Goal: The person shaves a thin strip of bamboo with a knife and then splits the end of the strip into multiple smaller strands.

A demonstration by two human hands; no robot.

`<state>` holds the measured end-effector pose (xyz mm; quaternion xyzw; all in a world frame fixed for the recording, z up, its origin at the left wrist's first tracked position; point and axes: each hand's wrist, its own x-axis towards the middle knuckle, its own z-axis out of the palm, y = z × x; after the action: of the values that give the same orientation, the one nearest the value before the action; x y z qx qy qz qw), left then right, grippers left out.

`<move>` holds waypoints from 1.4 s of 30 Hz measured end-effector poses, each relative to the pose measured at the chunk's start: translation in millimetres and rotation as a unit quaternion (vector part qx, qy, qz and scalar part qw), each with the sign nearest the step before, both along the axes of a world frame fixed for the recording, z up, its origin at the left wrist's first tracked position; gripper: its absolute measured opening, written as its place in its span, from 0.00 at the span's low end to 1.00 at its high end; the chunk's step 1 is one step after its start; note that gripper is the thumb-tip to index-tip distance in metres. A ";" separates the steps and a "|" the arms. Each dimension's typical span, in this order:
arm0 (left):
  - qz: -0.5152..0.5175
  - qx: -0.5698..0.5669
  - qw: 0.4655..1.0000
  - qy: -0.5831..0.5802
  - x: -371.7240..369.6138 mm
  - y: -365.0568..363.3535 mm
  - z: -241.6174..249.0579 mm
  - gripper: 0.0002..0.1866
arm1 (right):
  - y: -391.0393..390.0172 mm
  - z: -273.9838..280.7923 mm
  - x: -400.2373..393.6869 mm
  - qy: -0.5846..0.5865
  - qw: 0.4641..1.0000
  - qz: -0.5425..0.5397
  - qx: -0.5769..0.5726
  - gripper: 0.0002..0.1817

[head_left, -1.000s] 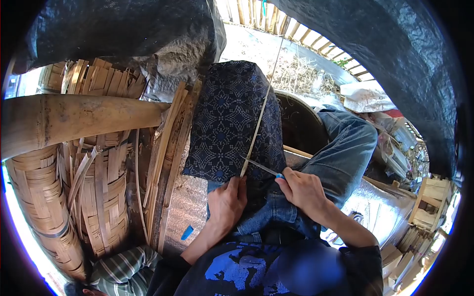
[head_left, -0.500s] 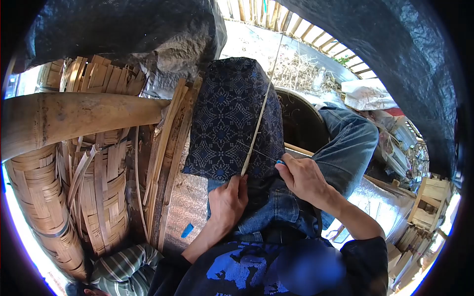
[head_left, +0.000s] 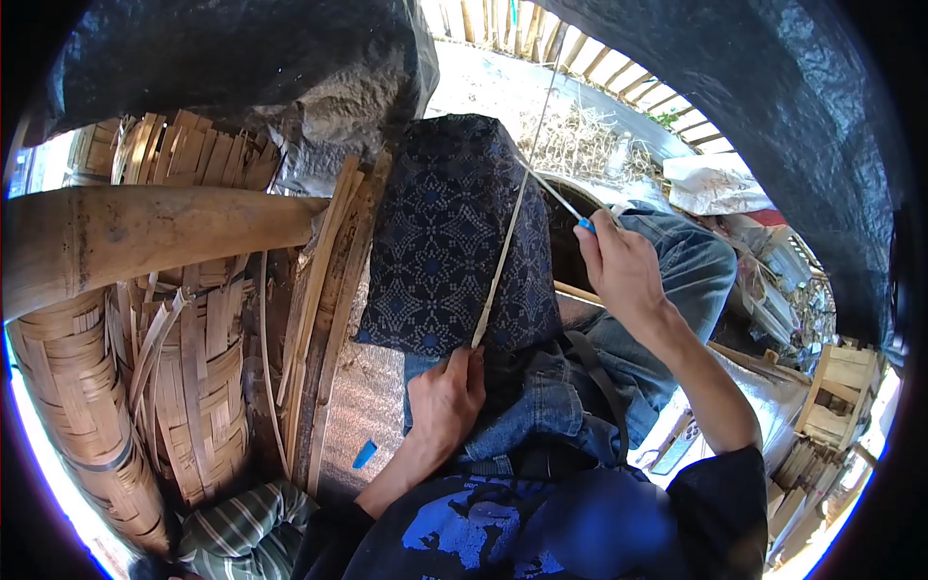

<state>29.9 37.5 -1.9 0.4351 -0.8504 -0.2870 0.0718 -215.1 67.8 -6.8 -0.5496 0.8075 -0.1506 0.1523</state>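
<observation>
A long, thin bamboo strip (head_left: 504, 256) runs up and away across a dark patterned cloth (head_left: 435, 242) draped over my leg. My left hand (head_left: 447, 391) is closed on the strip's near end, low over my lap. In my right hand (head_left: 626, 271) is a narrow-bladed knife (head_left: 564, 201) with blue at its handle, the fingers wrapped round it. The blade slants up and left, its tip end meeting the strip near the cloth's upper right side. Whether the edge cuts into the strip is too small to tell.
A thick bamboo pole (head_left: 174, 237) and woven bamboo rolls (head_left: 87, 416) stand at left. A small blue piece (head_left: 364, 453) lies on the floor. Dark plastic sheeting (head_left: 773, 106) hangs at upper right. Another person's striped clothing (head_left: 242, 527) shows at lower left.
My right hand has moved up and away with the knife, so the blade now meets the strip much farther along. My left hand stays in place on the strip's near end.
</observation>
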 end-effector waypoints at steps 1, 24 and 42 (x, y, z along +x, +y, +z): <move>0.001 0.001 1.000 0.000 0.1 -0.2 1.7 0.08 | 4.9 6.2 4.6 -0.034 0.997 0.015 -0.069 0.16; 0.012 0.012 1.000 0.018 -1.8 -4.3 0.7 0.08 | 26.2 -7.5 24.5 -0.251 0.966 0.058 0.005 0.19; 0.006 0.024 1.000 0.011 -1.1 -2.5 -1.2 0.09 | 21.9 -10.6 25.2 -0.638 0.693 -0.095 0.321 0.23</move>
<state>28.8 35.0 -3.1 0.4387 -0.8397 -0.3117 0.0726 -190.0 89.7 -17.4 -0.1588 0.5633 -0.2106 0.7830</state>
